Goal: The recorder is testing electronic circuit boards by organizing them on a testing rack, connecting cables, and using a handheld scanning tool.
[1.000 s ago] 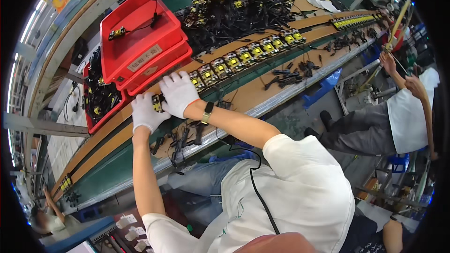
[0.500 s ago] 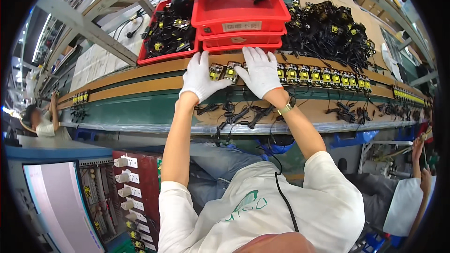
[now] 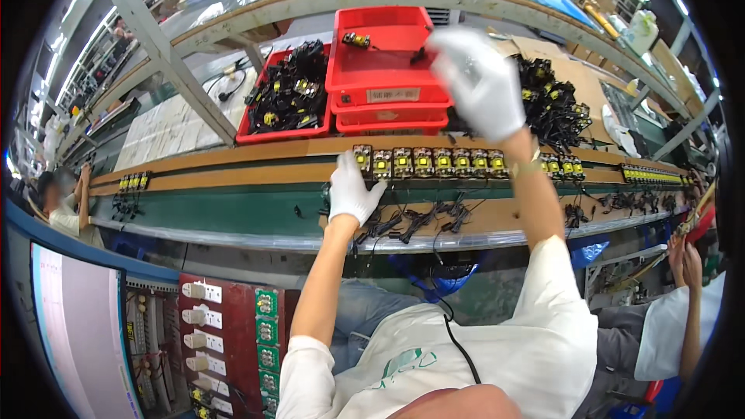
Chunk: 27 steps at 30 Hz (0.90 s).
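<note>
Black, yellow-centred modules [image 3: 423, 163] in a row — left hand [image 3: 351, 192] half-spread against them; right hand [image 3: 489, 93] blurred, grip unclear.

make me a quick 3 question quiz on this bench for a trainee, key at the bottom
1. Which of the person's hands is nearer the left end of the row of parts on the bench?
2. True or false: both of the person's hands are bare.
3. What colour are the stacked trays behind the row? A) blue B) red C) white

Key:
1. The left hand.
2. False: the left hand and the right hand are both gloved in white.
3. B.
</note>
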{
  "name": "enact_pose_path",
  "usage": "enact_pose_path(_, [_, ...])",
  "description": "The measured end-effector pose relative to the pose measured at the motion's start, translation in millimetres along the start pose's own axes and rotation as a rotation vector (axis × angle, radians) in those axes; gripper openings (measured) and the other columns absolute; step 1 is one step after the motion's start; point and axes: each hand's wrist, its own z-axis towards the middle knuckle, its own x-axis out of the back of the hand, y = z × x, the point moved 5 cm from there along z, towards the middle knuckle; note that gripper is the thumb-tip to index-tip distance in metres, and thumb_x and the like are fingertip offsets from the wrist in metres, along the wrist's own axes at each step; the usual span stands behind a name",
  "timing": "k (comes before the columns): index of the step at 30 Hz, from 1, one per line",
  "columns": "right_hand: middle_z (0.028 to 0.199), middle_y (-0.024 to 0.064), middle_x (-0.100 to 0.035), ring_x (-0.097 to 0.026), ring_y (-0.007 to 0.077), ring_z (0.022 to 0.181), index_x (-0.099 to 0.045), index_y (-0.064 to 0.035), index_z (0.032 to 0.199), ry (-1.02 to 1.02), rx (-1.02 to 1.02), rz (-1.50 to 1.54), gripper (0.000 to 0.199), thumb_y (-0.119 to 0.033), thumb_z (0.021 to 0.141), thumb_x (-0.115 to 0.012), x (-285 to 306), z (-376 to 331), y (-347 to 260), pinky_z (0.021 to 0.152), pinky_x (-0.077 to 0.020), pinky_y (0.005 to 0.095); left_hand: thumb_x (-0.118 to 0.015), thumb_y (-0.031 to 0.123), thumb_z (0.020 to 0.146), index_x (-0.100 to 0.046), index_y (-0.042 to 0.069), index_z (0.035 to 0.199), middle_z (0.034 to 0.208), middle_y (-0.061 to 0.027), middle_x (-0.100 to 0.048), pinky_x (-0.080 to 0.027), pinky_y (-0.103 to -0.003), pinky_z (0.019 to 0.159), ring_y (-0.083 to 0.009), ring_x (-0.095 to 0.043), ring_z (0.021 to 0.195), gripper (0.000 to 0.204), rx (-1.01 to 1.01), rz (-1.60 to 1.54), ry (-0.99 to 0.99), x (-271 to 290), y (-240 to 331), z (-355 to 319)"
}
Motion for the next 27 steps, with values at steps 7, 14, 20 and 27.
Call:
enact_pose_path(7, [0.122, 0.0133, -0.076, -0.073, 0.0348, 0.106, -0.07, -0.0081, 0.131, 0.053, 0.242, -0.59, 0.046, -0.042, 0.101, -0.062, -19.5, 164.6, 121.0, 0.094, -0.0573, 0.0416, -0.073, 0.015, 0.087, -0.051, -0.008, 0.146, 0.145, -0.0289, -0.057, -0.046, -0.046, 0.113, -0.0443, -0.057, 0.129, 0.067, -0.127, -0.176, 0.542, 8.7, 55.0, -104.9])
enact_pose_path(14, [0.137, 0.0141, -0.072, -0.071, 0.0398, 0.115, -0.068, -0.0066, 0.138, -0.591, -0.142, -0.601, 0.089, -0.081, 0.098, -0.041, -154.2, 226.8, 116.7, 0.095, -0.0563, 0.0474, -0.074, 0.016, 0.088, -0.067, 0.002, 0.132, 0.13, -0.0168, -0.07, -0.053, -0.041, 0.102, -0.0364, -0.067, 0.114, 0.046, -0.143, -0.366, 0.215, -38.4, 82.4, -233.8])
enact_pose_path(20, [0.1, 0.0256, -0.075, -0.07, 0.0444, 0.089, -0.072, 0.0121, 0.11, -0.56, -0.235, -0.417, 0.092, -0.076, 0.097, -0.048, -123.7, 213.1, 108.5, 0.084, -0.0523, 0.0513, -0.067, 0.028, 0.094, -0.077, 0.008, 0.101, 0.107, -0.0122, -0.077, -0.058, -0.044, 0.084, -0.0358, -0.072, 0.094, 0.023, 0.386, -0.219, 0.195, -60.6, -24.1, -352.3])
enact_pose_path(27, [0.09, 0.0229, -0.068, -0.062, 0.0362, 0.082, -0.068, 0.0082, 0.102, -0.451, -0.444, -0.296, 0.073, -0.062, 0.104, -0.049, 10.1, 21.4, 107.7, 0.08, -0.0497, 0.0448, -0.066, 0.04, 0.093, -0.075, 0.01, 0.099, 0.106, -0.0146, -0.075, -0.056, -0.05, 0.085, -0.0432, -0.069, 0.097, 0.033, 0.61, 0.115, -0.403, -89.9, -94.9, -448.6])
